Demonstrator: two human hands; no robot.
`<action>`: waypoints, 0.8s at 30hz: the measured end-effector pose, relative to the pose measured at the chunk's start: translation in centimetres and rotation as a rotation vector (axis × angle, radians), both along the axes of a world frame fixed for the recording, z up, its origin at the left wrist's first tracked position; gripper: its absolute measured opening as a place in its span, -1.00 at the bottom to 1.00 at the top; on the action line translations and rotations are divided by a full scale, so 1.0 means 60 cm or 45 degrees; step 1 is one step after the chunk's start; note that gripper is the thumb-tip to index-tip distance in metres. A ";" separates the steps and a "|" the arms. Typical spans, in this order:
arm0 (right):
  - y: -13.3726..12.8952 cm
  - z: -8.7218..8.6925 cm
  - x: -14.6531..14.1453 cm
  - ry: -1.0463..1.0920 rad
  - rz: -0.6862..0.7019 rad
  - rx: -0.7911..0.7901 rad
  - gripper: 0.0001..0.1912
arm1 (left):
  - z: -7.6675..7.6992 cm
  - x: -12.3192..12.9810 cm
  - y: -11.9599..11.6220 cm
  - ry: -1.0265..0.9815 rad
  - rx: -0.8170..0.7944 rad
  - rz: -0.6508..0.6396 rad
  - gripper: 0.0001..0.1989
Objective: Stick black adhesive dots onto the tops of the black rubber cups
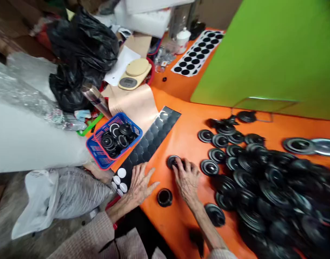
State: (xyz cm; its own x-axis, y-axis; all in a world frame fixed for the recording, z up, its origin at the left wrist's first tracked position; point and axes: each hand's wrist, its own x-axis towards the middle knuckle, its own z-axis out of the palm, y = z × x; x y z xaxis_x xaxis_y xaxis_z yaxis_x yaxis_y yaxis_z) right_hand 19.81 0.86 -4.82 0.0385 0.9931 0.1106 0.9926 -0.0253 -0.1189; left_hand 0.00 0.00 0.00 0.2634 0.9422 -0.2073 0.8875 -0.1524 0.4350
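My left hand (139, 182) lies with fingers spread at the near end of a dark strip of round stickers (151, 142). Beside it, several white circles (121, 173) show at the strip's end. My right hand (187, 178) has its fingers bent down over a black round part (171, 161) on the orange table. The fingers hide much of that part. Between my two hands sits a black ring-shaped part (164, 197), touched by neither. Another black part (214, 214) lies close to my right forearm.
A large heap of black round parts (273, 180) covers the right side. At the left stands a blue and red basket (135, 126) holding more of them. Farther back are a kitchen scale (135, 72), a sheet of black circles (199, 52) and a green panel (273, 54).
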 end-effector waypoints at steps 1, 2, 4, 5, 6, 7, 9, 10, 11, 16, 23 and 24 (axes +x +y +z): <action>0.003 -0.009 0.010 -0.004 0.029 -0.013 -0.67 | 0.007 0.003 -0.006 -0.056 -0.050 -0.012 -0.56; 0.007 -0.018 0.020 0.005 0.051 -0.023 -0.66 | 0.012 0.007 -0.014 -0.100 -0.099 -0.034 -0.57; 0.018 -0.033 0.035 0.054 0.074 -0.038 -0.60 | 0.009 0.019 -0.041 -0.172 -0.202 -0.108 -0.56; 0.024 -0.038 0.041 0.082 0.082 -0.044 -0.55 | 0.001 0.029 -0.060 -0.165 -0.231 -0.174 -0.46; 0.030 -0.040 0.046 0.124 0.080 -0.050 -0.49 | -0.011 0.041 -0.080 -0.148 -0.270 -0.251 -0.32; 0.036 -0.038 0.048 0.188 0.059 -0.054 -0.41 | -0.025 0.054 -0.098 -0.147 -0.321 -0.304 -0.22; 0.050 -0.023 0.047 0.428 -0.056 -0.076 -0.30 | -0.047 0.081 -0.121 -0.163 -0.442 -0.323 -0.20; 0.058 -0.009 0.041 0.602 -0.136 -0.111 -0.27 | -0.049 0.093 -0.123 -0.169 -0.503 -0.291 -0.23; 0.066 0.009 0.031 0.796 -0.206 -0.175 -0.28 | -0.043 0.102 -0.117 -0.187 -0.552 -0.242 -0.26; 0.136 0.138 -0.083 1.485 -0.133 -0.482 -0.44 | 0.088 0.062 -0.017 -0.365 -0.263 0.147 -0.44; 0.241 0.200 -0.247 1.462 0.236 -0.215 -0.49 | 0.174 -0.120 0.124 0.078 0.262 0.563 -0.35; 0.241 0.192 -0.251 1.446 0.246 -0.192 -0.48 | 0.171 -0.143 0.140 0.158 0.253 0.588 -0.36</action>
